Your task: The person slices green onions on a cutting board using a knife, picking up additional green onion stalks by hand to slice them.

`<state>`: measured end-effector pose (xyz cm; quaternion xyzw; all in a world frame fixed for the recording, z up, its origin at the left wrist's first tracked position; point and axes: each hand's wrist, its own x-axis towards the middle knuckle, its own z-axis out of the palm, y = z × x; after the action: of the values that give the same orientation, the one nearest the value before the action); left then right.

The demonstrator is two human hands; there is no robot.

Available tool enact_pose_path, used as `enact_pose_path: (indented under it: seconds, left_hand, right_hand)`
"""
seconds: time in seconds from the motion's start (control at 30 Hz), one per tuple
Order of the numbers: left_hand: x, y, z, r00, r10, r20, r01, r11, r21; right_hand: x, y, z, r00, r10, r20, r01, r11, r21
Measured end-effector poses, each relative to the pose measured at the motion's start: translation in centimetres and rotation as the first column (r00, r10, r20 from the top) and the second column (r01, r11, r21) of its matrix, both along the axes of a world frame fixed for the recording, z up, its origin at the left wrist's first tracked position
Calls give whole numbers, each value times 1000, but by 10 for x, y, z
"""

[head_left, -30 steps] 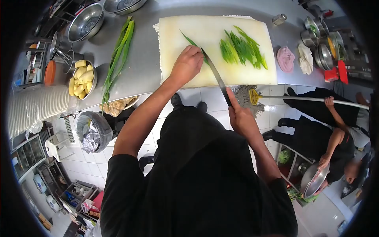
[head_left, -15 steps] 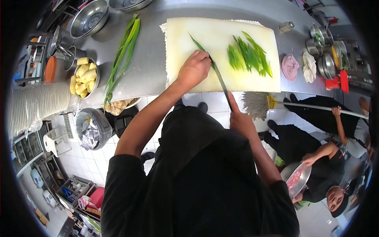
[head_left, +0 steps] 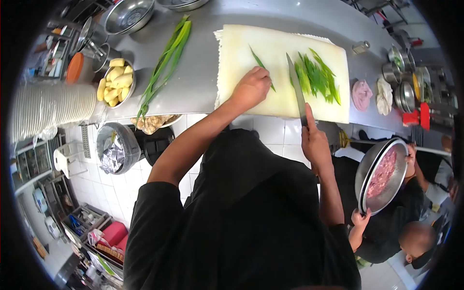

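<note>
At the left end of the worktop [head_left: 205, 72], near the front edge, a bowl [head_left: 133, 77] of yellow chunks [head_left: 115, 83]. Farther right, long greens [head_left: 166, 55], running down to the front edge and drooping over it at the tips. In the left half of the board [head_left: 237, 53], one green strip [head_left: 258, 57], lying aslant. On it the left hand [head_left: 252, 88], with fingers bunched narrow, holding the strip against the board; cannot tell how firmly, with the fingertips partly hidden.

Right of that, the knife [head_left: 297, 84], apart from the strip, pointing to the board's back edge. Beyond the board's front edge, the right hand [head_left: 316, 145], with fingers wrapped around the handle and forefinger laid along it. Toward the board's right edge, cut pieces [head_left: 316, 77] in a loose pile, just beside the blade. Past that edge, a pink cloth [head_left: 362, 95].

Looks like the slicing step, between cuts, judging by the blade clear of the strip. Next, probably calls for bringing the edge left onto the strip, with left fingertips tucked back.
</note>
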<state>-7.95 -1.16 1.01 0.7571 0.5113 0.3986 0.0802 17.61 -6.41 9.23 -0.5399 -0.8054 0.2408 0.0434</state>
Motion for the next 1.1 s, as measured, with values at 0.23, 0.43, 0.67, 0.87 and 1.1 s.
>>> enact_pose_path:
  seconds: [0.23,0.43,0.67,0.87,1.1]
  left_hand:
    - [-10,-19,14,984,114,134,-118,993,23]
    - [-23,2,0,984,172,41,-174,984,48]
    - [-25,2,-24,951,288,110,-301,943,143]
    - [-42,-28,-12,900,417,126,-426,903,55]
    - [-78,-71,-12,850,521,77,-520,854,-34]
  right_hand:
    - [-18,-20,10,997,36,-67,-46,989,-144]
    - [-26,-13,-4,999,11,37,-5,987,-162]
    - [-73,275,31,755,448,479,-653,447,611]
    - [-150,355,16,651,156,743,-723,-171,669]
    - [-212,486,-65,52,-33,998,-999,0,52]
